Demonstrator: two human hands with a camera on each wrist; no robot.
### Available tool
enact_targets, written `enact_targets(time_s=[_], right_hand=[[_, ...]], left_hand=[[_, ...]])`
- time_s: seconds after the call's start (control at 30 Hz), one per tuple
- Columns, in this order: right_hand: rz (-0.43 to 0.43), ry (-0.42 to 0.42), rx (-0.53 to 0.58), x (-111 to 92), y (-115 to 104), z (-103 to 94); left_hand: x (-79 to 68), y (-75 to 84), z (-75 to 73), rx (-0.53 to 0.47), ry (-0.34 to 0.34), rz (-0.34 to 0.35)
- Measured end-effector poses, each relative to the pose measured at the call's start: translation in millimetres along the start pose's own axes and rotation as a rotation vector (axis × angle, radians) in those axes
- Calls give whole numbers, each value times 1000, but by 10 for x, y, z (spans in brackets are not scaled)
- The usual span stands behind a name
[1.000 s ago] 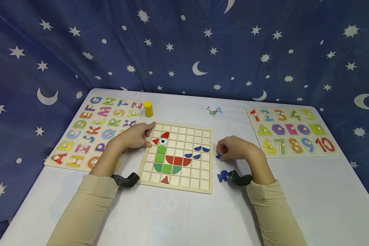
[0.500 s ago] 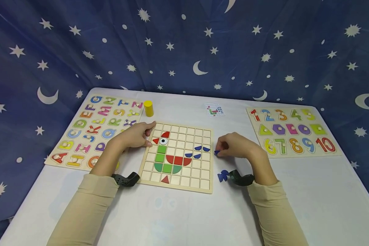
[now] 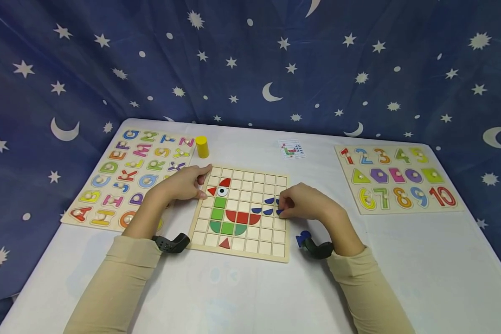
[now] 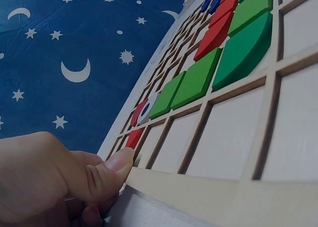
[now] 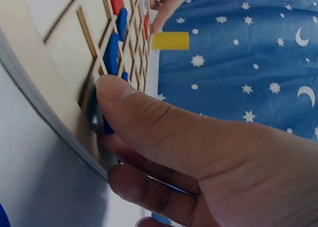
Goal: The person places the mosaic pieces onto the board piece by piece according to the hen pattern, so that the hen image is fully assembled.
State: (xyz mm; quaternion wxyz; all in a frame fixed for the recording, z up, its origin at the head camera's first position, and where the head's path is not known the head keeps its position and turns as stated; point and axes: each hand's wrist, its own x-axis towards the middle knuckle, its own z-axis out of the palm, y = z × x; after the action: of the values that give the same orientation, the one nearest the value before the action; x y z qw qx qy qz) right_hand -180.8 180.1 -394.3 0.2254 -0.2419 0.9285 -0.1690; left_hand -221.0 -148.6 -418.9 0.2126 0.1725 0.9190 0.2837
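Note:
In the head view, a square wooden grid board (image 3: pixel 242 254) lies on the white table, with a bird of red, green and blue wooden pieces in its cells. My left hand (image 3: pixel 183 183) holds the board at its upper left edge; the left wrist view has the thumb (image 4: pixel 119 162) on the rim. At the right side of the board, my right hand (image 3: pixel 306 202) pinches a blue half-round piece (image 3: pixel 279 212) at a cell. That piece (image 5: pixel 107 126) is mostly behind the thumb in the right wrist view. Several blue pieces (image 3: pixel 269 201) rest nearby on the board.
Loose blue pieces (image 3: pixel 304 236) lie right of the board, partly behind the wrist device (image 3: pixel 319 250). A yellow cylinder (image 3: pixel 202 147) and a bird picture card (image 3: pixel 291 149) sit behind. An alphabet board (image 3: pixel 112 178) flanks the left, a number board (image 3: pixel 394 178) the right.
My right hand has lifted the blue piece from the table and carried it left onto the board's right column. My left hand stays at the board's edge.

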Motion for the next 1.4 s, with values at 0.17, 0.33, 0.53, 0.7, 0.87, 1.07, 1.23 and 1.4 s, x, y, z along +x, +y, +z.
enact_targets(time_s=[0.17,0.33,0.53,0.7,0.87,1.07,1.23,1.4], right_hand=[[3,7,-32,13,-31,20],[12,14,-55,19,-31,35],[16,4,-49,19,-23,38],[28,-14,-35,-14,-5,18],[30,-34,-23,-38,18,3],[25,-35,-4,-31,17,7],[18,-27,12,-45,44,-19],[46,-65,39,-119,131,-83]], left_hand=[[15,-11,-1,-1,1,0],[10,-13,-1,11,4,23],[-11,-2,-8,23,10,33],[-17,7,-11,14,4,26],[-8,11,-11,14,6,30],[-3,10,-14,25,4,29],[-2,7,-18,18,2,27],[3,-4,3,2,1,24]])
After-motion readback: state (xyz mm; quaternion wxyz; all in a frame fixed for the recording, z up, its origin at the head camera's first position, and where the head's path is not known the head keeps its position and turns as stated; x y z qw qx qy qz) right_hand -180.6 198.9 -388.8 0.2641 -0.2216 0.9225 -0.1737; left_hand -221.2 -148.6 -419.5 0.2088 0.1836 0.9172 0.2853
